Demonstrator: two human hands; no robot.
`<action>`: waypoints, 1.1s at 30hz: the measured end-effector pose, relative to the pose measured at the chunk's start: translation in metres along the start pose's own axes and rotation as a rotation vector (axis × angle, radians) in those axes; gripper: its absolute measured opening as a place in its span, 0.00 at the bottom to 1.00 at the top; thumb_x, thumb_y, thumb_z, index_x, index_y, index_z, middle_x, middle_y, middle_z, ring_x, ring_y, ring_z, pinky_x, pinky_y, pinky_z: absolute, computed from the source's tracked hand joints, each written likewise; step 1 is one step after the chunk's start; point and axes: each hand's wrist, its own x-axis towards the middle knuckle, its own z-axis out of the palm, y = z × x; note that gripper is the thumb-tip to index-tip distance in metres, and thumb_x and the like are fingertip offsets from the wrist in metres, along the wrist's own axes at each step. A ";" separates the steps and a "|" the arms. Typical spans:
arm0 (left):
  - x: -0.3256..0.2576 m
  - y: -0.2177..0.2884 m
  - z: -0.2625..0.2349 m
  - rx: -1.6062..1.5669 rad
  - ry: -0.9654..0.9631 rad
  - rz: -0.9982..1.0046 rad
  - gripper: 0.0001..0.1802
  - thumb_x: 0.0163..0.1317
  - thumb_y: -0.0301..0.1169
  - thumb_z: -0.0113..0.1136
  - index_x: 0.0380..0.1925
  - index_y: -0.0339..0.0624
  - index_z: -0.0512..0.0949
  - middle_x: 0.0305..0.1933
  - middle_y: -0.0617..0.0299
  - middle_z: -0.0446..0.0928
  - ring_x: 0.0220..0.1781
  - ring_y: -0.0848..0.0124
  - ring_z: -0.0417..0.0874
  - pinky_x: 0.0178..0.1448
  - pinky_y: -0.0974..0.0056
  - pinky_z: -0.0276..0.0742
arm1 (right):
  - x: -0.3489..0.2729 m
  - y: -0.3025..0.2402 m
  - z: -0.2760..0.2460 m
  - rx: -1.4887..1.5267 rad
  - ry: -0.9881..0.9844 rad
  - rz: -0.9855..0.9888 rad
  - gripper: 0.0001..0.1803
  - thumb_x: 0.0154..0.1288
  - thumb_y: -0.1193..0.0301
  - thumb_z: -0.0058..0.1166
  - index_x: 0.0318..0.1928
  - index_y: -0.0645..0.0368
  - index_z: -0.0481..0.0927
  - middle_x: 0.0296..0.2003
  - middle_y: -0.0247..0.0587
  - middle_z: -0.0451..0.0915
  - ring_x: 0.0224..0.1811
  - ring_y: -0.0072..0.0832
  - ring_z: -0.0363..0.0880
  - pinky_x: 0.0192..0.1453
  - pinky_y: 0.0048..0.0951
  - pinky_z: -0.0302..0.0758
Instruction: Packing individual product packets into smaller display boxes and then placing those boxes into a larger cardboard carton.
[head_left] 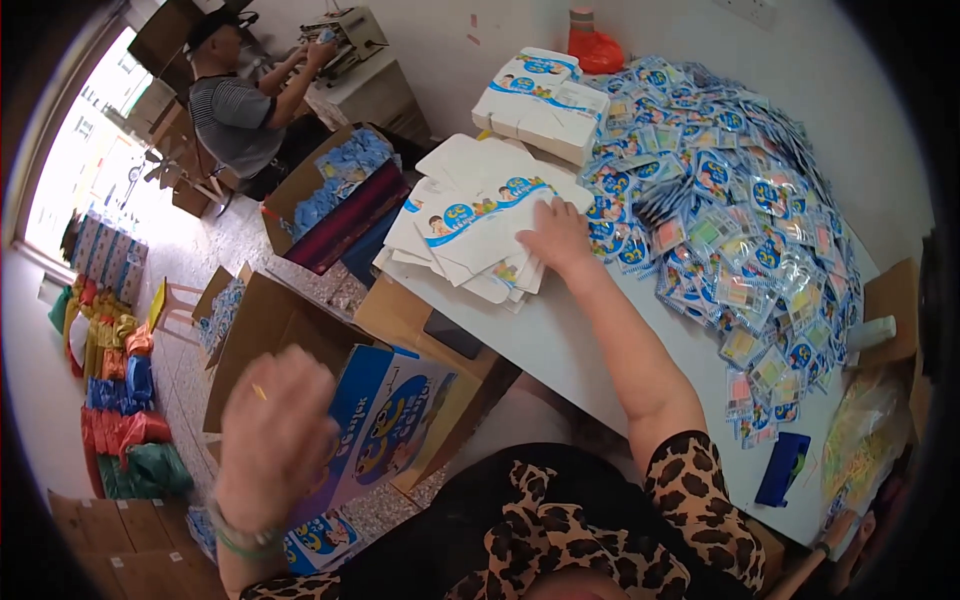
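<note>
My right hand [562, 236] reaches across the table and rests on a loose pile of flattened white cartons [480, 205] printed in blue. Its thumb and fingers are apart on the upper cartons, near their right edge. My left hand [275, 430] is raised on the left, smeared by motion, so its fingers and anything in them cannot be made out. Beneath and beside it stands an open cardboard box [285, 325]. A blue printed box [390, 420] is next to that hand. Small printed packets [715, 215] lie heaped to the right of my right hand.
Behind the loose cartons sits a tied stack of cartons [540, 105]. A dark blue object [783, 470] lies at the table's near right. Another person [240, 120] works at a machine [345, 40], beside a box of blue packets [340, 180]. Coloured bundles [115, 390] line the left wall.
</note>
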 end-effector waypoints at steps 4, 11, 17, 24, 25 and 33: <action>-0.025 0.041 0.010 -0.279 -0.044 0.075 0.18 0.51 0.30 0.67 0.43 0.38 0.77 0.47 0.53 0.76 0.48 0.54 0.80 0.57 0.52 0.75 | 0.002 0.007 -0.012 -0.014 -0.267 -0.029 0.26 0.52 0.50 0.56 0.46 0.54 0.78 0.51 0.46 0.73 0.58 0.44 0.67 0.62 0.50 0.57; -0.035 0.066 0.122 -0.835 -0.026 -0.003 0.13 0.52 0.28 0.67 0.38 0.38 0.79 0.43 0.54 0.80 0.45 0.59 0.82 0.51 0.59 0.78 | -0.009 -0.008 -0.031 -0.076 -0.309 0.000 0.31 0.52 0.47 0.57 0.50 0.55 0.75 0.53 0.42 0.73 0.61 0.43 0.66 0.67 0.55 0.52; -0.058 0.069 0.207 -0.925 -0.205 -0.279 0.13 0.56 0.28 0.63 0.40 0.34 0.78 0.44 0.50 0.80 0.46 0.56 0.82 0.50 0.61 0.78 | -0.006 -0.008 -0.026 -0.165 -0.360 -0.119 0.23 0.58 0.53 0.51 0.44 0.59 0.74 0.42 0.49 0.79 0.47 0.47 0.77 0.60 0.50 0.65; -0.061 0.074 0.236 -1.088 -0.234 -0.387 0.13 0.57 0.28 0.62 0.42 0.34 0.79 0.44 0.52 0.80 0.45 0.59 0.82 0.49 0.64 0.77 | -0.002 0.017 -0.040 -0.069 -0.025 -0.397 0.10 0.63 0.65 0.44 0.32 0.59 0.73 0.25 0.50 0.81 0.27 0.46 0.82 0.33 0.47 0.76; -0.061 0.075 0.239 -1.085 -0.217 -0.407 0.14 0.57 0.28 0.62 0.42 0.34 0.79 0.44 0.53 0.80 0.45 0.60 0.82 0.49 0.64 0.77 | -0.001 0.014 -0.047 -0.075 -0.018 -0.400 0.10 0.63 0.65 0.44 0.32 0.59 0.73 0.25 0.50 0.81 0.27 0.46 0.82 0.33 0.47 0.76; -0.041 0.083 0.242 -1.117 -0.222 -0.447 0.15 0.57 0.28 0.62 0.44 0.33 0.80 0.43 0.52 0.82 0.43 0.62 0.83 0.49 0.65 0.77 | 0.006 0.026 -0.059 0.105 0.073 -0.088 0.13 0.63 0.64 0.45 0.35 0.53 0.82 0.28 0.51 0.81 0.31 0.50 0.81 0.37 0.47 0.76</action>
